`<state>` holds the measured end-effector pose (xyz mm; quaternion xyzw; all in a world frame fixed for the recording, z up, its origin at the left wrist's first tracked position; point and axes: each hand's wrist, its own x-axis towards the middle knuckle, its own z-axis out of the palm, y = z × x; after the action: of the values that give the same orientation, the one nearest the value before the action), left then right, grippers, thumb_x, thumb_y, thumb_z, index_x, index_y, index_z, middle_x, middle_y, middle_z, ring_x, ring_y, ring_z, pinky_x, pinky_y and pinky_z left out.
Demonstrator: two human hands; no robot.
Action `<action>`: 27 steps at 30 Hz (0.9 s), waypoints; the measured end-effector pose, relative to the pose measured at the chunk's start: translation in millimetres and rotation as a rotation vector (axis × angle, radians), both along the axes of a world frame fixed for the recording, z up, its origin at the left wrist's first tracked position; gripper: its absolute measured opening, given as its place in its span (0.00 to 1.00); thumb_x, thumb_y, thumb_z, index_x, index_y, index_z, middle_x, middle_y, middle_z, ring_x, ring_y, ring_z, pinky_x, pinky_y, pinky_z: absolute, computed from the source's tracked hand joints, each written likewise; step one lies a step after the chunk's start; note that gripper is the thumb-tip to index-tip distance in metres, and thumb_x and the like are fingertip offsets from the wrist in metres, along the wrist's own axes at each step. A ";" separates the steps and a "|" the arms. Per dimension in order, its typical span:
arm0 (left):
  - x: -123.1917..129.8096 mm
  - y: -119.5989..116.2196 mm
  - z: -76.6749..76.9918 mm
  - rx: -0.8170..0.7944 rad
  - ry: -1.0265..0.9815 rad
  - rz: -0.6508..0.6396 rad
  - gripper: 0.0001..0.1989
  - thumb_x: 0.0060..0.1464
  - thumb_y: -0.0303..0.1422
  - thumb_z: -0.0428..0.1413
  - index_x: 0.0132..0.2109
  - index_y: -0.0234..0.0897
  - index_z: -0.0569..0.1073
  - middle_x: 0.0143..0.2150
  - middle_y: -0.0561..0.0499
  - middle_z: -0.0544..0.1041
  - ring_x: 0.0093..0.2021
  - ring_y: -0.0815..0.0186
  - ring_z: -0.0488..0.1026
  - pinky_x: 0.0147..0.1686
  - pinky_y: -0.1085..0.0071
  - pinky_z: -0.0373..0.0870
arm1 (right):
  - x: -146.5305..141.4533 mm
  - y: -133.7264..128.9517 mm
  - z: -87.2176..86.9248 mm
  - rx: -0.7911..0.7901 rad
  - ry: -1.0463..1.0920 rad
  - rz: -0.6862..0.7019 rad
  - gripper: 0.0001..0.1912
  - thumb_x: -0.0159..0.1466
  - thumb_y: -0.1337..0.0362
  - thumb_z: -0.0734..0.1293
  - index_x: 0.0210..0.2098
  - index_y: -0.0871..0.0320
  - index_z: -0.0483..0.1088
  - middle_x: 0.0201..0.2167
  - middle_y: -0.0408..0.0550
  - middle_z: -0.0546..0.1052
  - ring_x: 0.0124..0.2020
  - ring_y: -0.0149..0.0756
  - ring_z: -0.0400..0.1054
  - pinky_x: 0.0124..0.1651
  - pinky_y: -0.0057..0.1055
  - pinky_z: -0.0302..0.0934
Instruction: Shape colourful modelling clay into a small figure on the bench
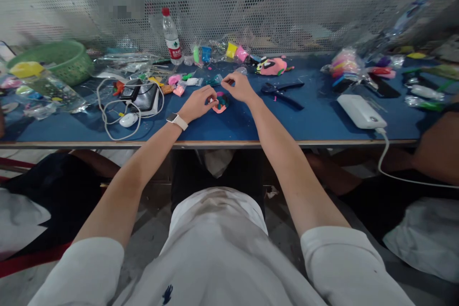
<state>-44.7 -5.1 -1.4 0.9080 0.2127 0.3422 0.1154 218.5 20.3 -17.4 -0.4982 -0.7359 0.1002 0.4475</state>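
My left hand [201, 103], with a watch [177, 121] at the wrist, is closed in a pinch at the left side of a small round pink, orange and dark-green piece [221, 103] on the blue table. What its fingertips hold is too small to name. Just above the piece, my right hand [238, 87] pinches with thumb and forefinger. A teal, see-through scrap [214, 80] lies by its fingertips; whether they grip it I cannot tell. Right of this hand are black-handled pliers [281, 92] and a pink clay figure [271, 66] with yellow and black parts.
A red-capped bottle [172, 40] stands at the back before a perforated metal screen. Left are a green basket [59, 60] and a white cable [102, 110]. Clay packets [177, 82] lie behind my left hand. A white power bank [361, 111] sits right. People sit on both sides.
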 end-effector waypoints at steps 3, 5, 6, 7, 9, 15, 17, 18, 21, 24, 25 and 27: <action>-2.2 0.1 -1.3 0.023 -0.005 -0.023 0.03 0.72 0.32 0.65 0.46 0.40 0.81 0.48 0.43 0.82 0.43 0.57 0.79 0.48 0.59 0.78 | -0.2 -0.7 -0.4 0.010 -0.002 0.004 0.30 0.75 0.31 0.70 0.41 0.53 0.82 0.44 0.54 0.82 0.48 0.52 0.79 0.72 0.64 0.72; -4.0 0.5 -1.9 0.045 0.000 -0.041 0.03 0.72 0.32 0.64 0.47 0.40 0.83 0.50 0.43 0.82 0.43 0.58 0.80 0.49 0.58 0.79 | 0.4 -0.5 -1.0 0.016 -0.003 0.010 0.31 0.75 0.31 0.70 0.41 0.53 0.81 0.43 0.53 0.82 0.47 0.50 0.78 0.72 0.63 0.72; -4.6 0.9 -2.2 0.056 0.003 -0.050 0.03 0.72 0.31 0.63 0.46 0.40 0.84 0.50 0.43 0.82 0.43 0.58 0.80 0.49 0.58 0.79 | 0.9 0.0 -1.5 0.020 -0.003 0.015 0.31 0.75 0.31 0.70 0.41 0.53 0.81 0.43 0.53 0.82 0.47 0.49 0.78 0.73 0.63 0.72; -4.9 1.2 -2.4 0.065 0.006 -0.057 0.04 0.73 0.31 0.63 0.46 0.40 0.84 0.50 0.43 0.83 0.44 0.59 0.81 0.49 0.58 0.80 | 1.5 0.7 -2.2 0.023 -0.002 0.021 0.31 0.75 0.31 0.70 0.41 0.53 0.81 0.42 0.52 0.81 0.47 0.48 0.78 0.73 0.62 0.71; -4.5 1.6 -2.8 0.076 0.007 -0.061 0.06 0.73 0.31 0.63 0.45 0.40 0.85 0.50 0.43 0.83 0.45 0.58 0.81 0.50 0.58 0.80 | 2.8 2.7 -4.1 0.029 0.000 0.030 0.31 0.75 0.31 0.70 0.42 0.53 0.81 0.42 0.51 0.81 0.47 0.47 0.77 0.74 0.60 0.71; -4.8 5.6 -5.7 0.067 -0.042 0.016 0.08 0.75 0.39 0.63 0.48 0.41 0.83 0.48 0.43 0.82 0.45 0.57 0.82 0.51 0.56 0.82 | 6.2 8.7 -8.8 0.029 -0.007 0.029 0.29 0.75 0.33 0.71 0.42 0.54 0.82 0.43 0.53 0.82 0.47 0.50 0.77 0.72 0.62 0.71; -9.0 12.6 -8.5 0.062 -0.115 0.100 0.09 0.75 0.41 0.63 0.52 0.41 0.81 0.44 0.44 0.81 0.43 0.56 0.81 0.52 0.54 0.82 | 6.6 9.6 -9.2 0.029 -0.009 0.022 0.30 0.75 0.32 0.71 0.42 0.54 0.82 0.43 0.53 0.82 0.46 0.49 0.77 0.71 0.61 0.71; -11.8 17.4 -10.4 0.058 -0.150 0.147 0.09 0.76 0.41 0.62 0.53 0.42 0.79 0.42 0.45 0.80 0.42 0.56 0.81 0.52 0.53 0.82 | 6.6 9.7 -9.2 0.031 -0.007 0.016 0.30 0.75 0.32 0.71 0.42 0.54 0.82 0.43 0.53 0.82 0.46 0.49 0.77 0.70 0.60 0.72; -19.7 32.9 -17.6 0.030 -0.192 0.247 0.09 0.77 0.41 0.60 0.56 0.43 0.77 0.38 0.47 0.77 0.41 0.55 0.81 0.55 0.50 0.81 | 5.7 8.7 -8.4 0.040 0.013 -0.001 0.32 0.74 0.29 0.70 0.41 0.53 0.82 0.43 0.53 0.82 0.46 0.49 0.77 0.69 0.59 0.73; -23.2 44.1 -22.5 0.012 -0.215 0.272 0.12 0.79 0.44 0.57 0.60 0.44 0.75 0.40 0.47 0.77 0.44 0.53 0.82 0.58 0.49 0.80 | 4.1 6.1 -6.7 0.048 0.032 -0.016 0.32 0.74 0.29 0.70 0.41 0.53 0.82 0.43 0.54 0.83 0.46 0.50 0.78 0.67 0.59 0.74; -23.6 46.4 -22.8 0.009 -0.223 0.274 0.13 0.80 0.45 0.56 0.62 0.45 0.74 0.41 0.46 0.78 0.46 0.52 0.83 0.59 0.49 0.80 | 3.6 5.0 -6.0 0.050 0.033 -0.020 0.32 0.74 0.30 0.70 0.40 0.53 0.82 0.43 0.54 0.83 0.46 0.50 0.78 0.67 0.58 0.74; -25.2 49.5 -21.0 0.005 -0.234 0.307 0.16 0.81 0.47 0.55 0.65 0.46 0.73 0.45 0.44 0.80 0.51 0.50 0.84 0.63 0.47 0.79 | 3.1 2.8 -4.6 0.050 0.035 -0.028 0.30 0.75 0.32 0.70 0.40 0.53 0.82 0.43 0.54 0.84 0.46 0.50 0.78 0.65 0.58 0.75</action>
<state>-69.8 44.4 -22.3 0.8191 0.3331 0.4595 0.0837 221.7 23.1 -22.0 -0.4954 -0.7230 0.0842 0.4741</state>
